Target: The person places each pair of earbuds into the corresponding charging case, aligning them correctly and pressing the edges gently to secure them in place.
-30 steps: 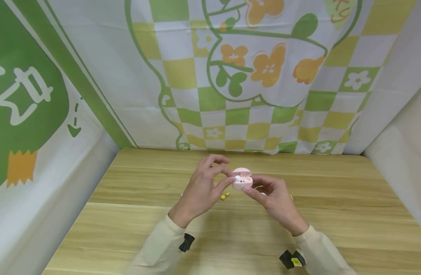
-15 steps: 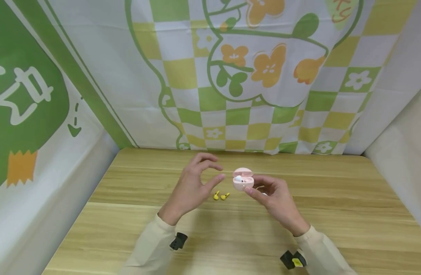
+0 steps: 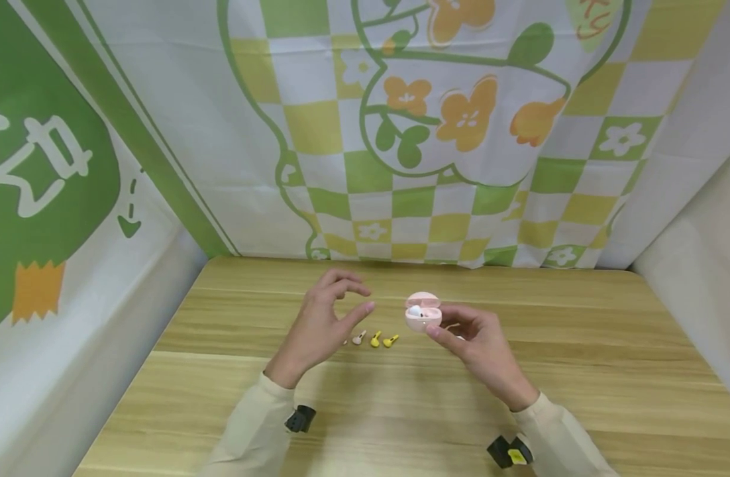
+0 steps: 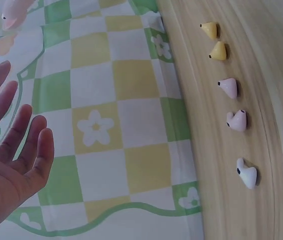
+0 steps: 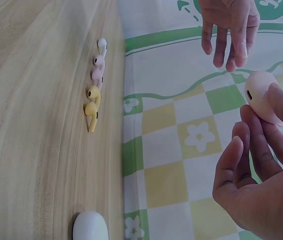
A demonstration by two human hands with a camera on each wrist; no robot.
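In the head view, my right hand (image 3: pixel 481 351) holds a pink earbud case (image 3: pixel 423 323) by its side, thumb at the front. The case's lid stands raised, and a white earbud (image 3: pixel 414 310) sits in its left part. My left hand (image 3: pixel 314 331) hovers to the left, apart from the case, with relaxed, bent fingers and nothing in them. Below it on the table lies a row of loose earbuds. The left wrist view shows two yellow earbuds (image 4: pixel 218 51), two pink earbuds (image 4: pixel 228 88) and one white earbud (image 4: pixel 248 174).
A white rounded object (image 5: pixel 90 226), like another case, rests on the wooden table (image 3: pixel 401 411) in the right wrist view; my right hand mostly hides it from the head camera. A checked cloth (image 3: pixel 413 199) hangs behind the table.
My left hand has let go of the white earbud in the case and moved left, uncovering more earbuds on the table. The right hand still holds the case, nearly unmoved.
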